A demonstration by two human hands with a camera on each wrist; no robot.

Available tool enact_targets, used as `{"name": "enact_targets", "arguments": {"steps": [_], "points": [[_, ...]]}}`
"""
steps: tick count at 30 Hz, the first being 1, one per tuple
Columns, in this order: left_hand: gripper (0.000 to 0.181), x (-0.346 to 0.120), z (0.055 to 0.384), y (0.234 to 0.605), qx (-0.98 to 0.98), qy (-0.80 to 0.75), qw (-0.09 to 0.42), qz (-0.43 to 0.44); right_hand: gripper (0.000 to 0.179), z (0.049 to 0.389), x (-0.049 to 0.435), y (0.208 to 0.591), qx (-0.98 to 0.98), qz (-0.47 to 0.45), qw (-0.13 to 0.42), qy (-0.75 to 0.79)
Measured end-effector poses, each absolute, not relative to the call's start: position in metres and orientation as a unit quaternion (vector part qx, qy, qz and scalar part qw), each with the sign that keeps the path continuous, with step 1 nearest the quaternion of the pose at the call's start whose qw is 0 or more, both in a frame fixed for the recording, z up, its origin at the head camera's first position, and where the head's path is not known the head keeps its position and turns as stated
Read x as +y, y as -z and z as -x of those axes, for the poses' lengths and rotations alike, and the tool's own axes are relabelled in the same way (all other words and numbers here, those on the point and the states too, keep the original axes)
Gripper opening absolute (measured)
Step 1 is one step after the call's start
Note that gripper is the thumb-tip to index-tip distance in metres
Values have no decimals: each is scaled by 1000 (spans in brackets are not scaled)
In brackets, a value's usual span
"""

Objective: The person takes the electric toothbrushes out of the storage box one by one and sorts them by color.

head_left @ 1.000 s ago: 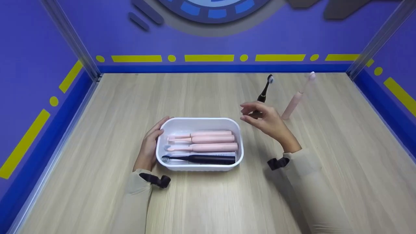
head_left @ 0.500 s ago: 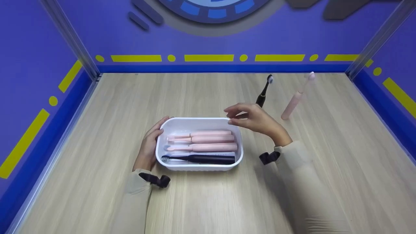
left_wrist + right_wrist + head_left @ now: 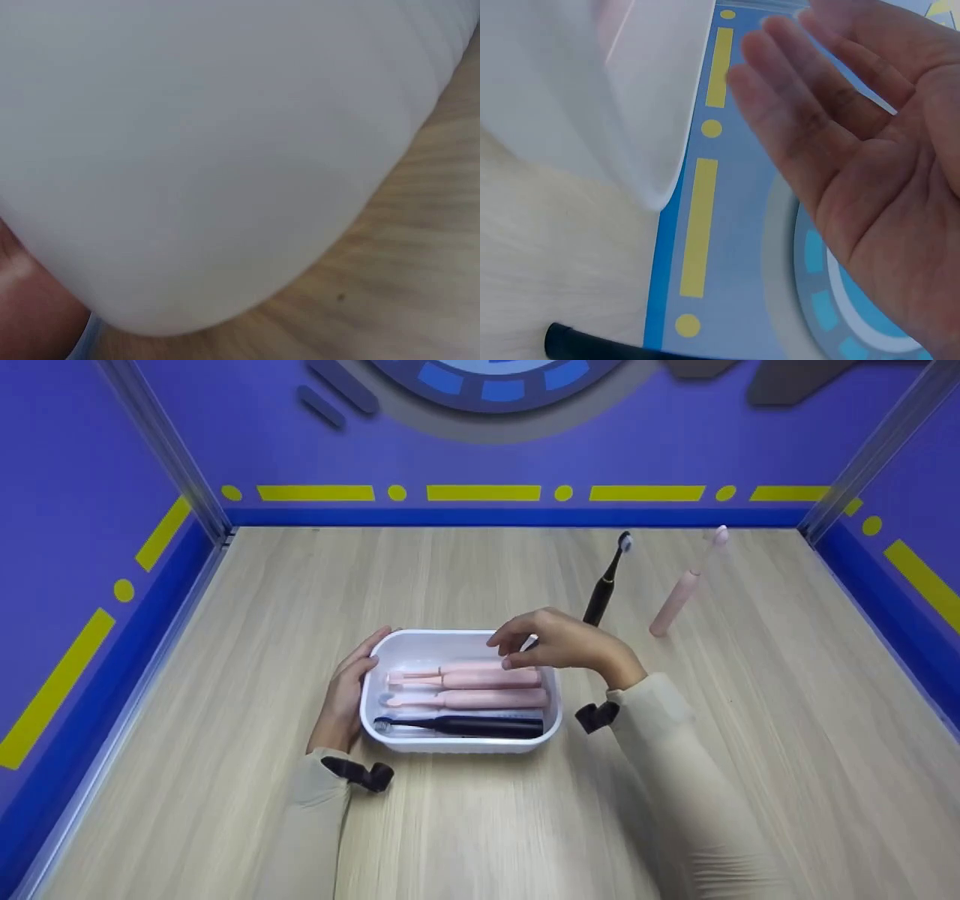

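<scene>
A white plastic bin (image 3: 461, 746) sits on the table, its wall filling most of the left wrist view. My left hand (image 3: 343, 697) holds its left end, fingers along the outer corner and thumb at the rim. Inside lie pink electric toothbrushes (image 3: 491, 680) and a black electric toothbrush (image 3: 487, 727), all with heads to the left. My right hand (image 3: 559, 641) is over the bin's far right corner, fingers loosely bent and nothing between them; it covers the ends of the rear pink ones. In the right wrist view its palm (image 3: 877, 180) shows bare beside the bin wall.
Beyond my right hand a black electric toothbrush (image 3: 600, 598) stands upright on the table, partly hidden at its base. To its right stands a pink electric toothbrush (image 3: 675, 604). Blue panels (image 3: 480, 465) with yellow marks enclose the wooden table (image 3: 300, 585) at the back and sides.
My right hand has moved left and toward me, from beside the standing black toothbrush to over the bin's far right corner. My left hand and the bin have stayed put.
</scene>
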State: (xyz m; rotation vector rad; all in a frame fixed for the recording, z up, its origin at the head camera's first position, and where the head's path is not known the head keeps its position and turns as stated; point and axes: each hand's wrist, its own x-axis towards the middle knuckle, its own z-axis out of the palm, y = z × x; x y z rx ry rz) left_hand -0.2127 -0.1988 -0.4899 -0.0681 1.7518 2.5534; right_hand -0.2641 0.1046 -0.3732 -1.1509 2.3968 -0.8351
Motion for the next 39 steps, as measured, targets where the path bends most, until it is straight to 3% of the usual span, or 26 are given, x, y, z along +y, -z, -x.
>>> {"name": "enact_targets", "arguments": {"steps": [20, 39], "points": [[51, -199, 214, 490, 569, -822, 18, 27, 31, 266, 66, 381, 847, 415, 261, 206], [51, -199, 214, 492, 570, -821, 10, 11, 35, 260, 46, 384, 858, 401, 291, 136]]}}
